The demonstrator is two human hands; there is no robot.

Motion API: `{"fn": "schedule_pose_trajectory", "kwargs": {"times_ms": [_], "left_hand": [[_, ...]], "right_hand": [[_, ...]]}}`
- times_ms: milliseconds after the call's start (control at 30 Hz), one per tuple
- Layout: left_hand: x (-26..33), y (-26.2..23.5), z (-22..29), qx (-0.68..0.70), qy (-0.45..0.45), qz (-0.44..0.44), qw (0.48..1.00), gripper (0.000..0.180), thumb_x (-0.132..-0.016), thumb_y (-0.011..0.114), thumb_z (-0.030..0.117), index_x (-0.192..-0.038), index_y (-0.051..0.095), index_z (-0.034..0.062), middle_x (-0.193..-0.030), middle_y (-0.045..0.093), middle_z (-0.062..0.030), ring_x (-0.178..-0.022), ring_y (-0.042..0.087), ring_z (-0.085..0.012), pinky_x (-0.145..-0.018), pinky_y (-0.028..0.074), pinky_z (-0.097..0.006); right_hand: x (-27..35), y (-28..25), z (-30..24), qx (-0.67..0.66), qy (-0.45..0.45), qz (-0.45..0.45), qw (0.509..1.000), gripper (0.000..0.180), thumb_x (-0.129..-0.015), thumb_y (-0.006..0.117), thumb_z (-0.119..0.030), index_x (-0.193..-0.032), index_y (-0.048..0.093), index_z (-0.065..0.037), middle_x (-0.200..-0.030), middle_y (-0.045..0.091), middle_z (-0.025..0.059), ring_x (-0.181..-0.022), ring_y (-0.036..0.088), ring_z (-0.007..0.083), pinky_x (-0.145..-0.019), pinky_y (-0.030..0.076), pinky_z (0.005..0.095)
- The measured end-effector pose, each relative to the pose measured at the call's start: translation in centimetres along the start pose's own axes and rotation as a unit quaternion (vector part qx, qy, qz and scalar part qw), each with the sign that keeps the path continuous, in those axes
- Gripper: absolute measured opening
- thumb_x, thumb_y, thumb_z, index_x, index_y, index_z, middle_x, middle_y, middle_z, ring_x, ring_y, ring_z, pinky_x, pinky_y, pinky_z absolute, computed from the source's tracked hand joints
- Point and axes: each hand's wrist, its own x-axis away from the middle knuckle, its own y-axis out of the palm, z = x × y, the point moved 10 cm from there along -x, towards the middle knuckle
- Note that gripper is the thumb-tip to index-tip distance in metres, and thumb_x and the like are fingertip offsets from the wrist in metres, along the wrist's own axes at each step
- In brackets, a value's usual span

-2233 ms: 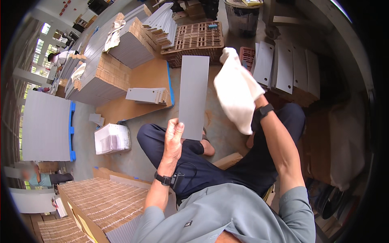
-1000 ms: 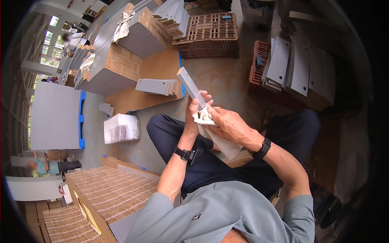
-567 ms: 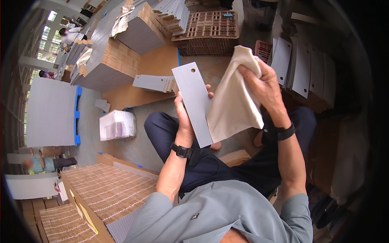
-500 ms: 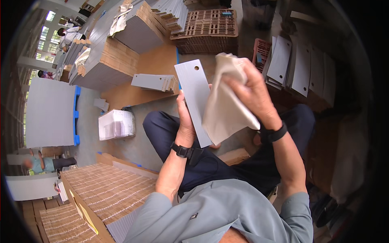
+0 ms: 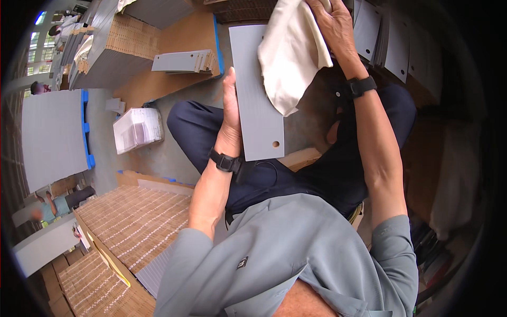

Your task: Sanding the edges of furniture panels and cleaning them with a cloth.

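A long, flat grey panel (image 5: 259, 119) is held up over my lap, its length running away from me. One round hole shows at its near right corner. My left hand (image 5: 231, 113) grips the panel's left edge, thumb along the side and the other fingers hidden behind it. In my right hand (image 5: 338, 29) is a cream cloth (image 5: 296, 55), bunched at the panel's far right. The cloth hangs down over the panel's right edge and covers part of its far end.
Several grey panels (image 5: 182, 61) lie on a brown board (image 5: 138, 87) ahead to the left. More holed panels (image 5: 395, 42) lean at the far right. A white box (image 5: 138, 129) stands left of my knee. Stacked panel pieces (image 5: 150, 222) fill the near left. People work farther left.
My right hand has moved farther away with the cloth. The panel has turned more upright in view, and its near-end hole now shows. The whole view has shifted.
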Motion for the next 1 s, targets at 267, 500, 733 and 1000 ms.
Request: {"fn": "schedule_pose_trajectory", "kwargs": {"times_ms": [267, 500, 733, 1000], "left_hand": [[-2.2, -2.6, 0.5, -0.059, 0.028, 0.036, 0.997, 0.072, -0.104, 0.043, 0.065, -0.144, 0.054, 0.0062, -0.134, 0.064, -0.0136, -0.117, 0.066, -0.0241, -0.1, 0.056, -0.039], [-4.8, -1.6, 4.1, 0.12, 0.053, -0.097, 0.987, 0.076, -0.106, 0.034, 0.059, -0.146, 0.047, -0.0042, -0.137, 0.06, -0.0219, -0.121, 0.062, -0.0309, -0.107, 0.053, -0.047], [-3.7, -3.1, 10.3, 0.09, 0.156, -0.019, 0.983, 0.075, -0.105, 0.039, 0.06, -0.145, 0.048, -0.0031, -0.136, 0.059, -0.019, -0.121, 0.061, -0.0294, -0.108, 0.054, -0.043], [-3.1, -2.7, 11.7, 0.102, 0.176, -0.04, 0.978, 0.078, -0.104, 0.039, 0.063, -0.145, 0.048, -0.0022, -0.134, 0.06, -0.0191, -0.118, 0.062, -0.0311, -0.106, 0.055, -0.044]], "right_hand": [[7.7, 6.0, -6.1, 0.152, -0.24, -0.206, 0.937, 0.027, -0.088, 0.081, -0.02, -0.108, 0.068, -0.007, -0.103, 0.065, 0.0121, -0.095, 0.068, 0.0351, -0.086, 0.058, 0.0432], [16.8, 9.6, -7.6, 0.138, -0.265, -0.376, 0.877, 0.029, -0.08, 0.076, -0.009, -0.105, 0.062, -0.01, -0.1, 0.061, 0.0085, -0.098, 0.062, 0.0302, -0.084, 0.057, 0.0425], [26.6, 9.8, -6.6, 0.103, -0.251, -0.596, 0.755, 0.025, -0.084, 0.077, -0.017, -0.103, 0.064, -0.006, -0.097, 0.063, 0.0077, -0.098, 0.066, 0.0279, -0.085, 0.06, 0.0415], [25.9, 7.3, -9.6, 0.079, -0.112, -0.663, 0.736, 0.032, -0.08, 0.083, -0.014, -0.103, 0.063, -0.002, -0.095, 0.063, 0.0113, -0.097, 0.067, 0.0364, -0.083, 0.057, 0.0471]]}}
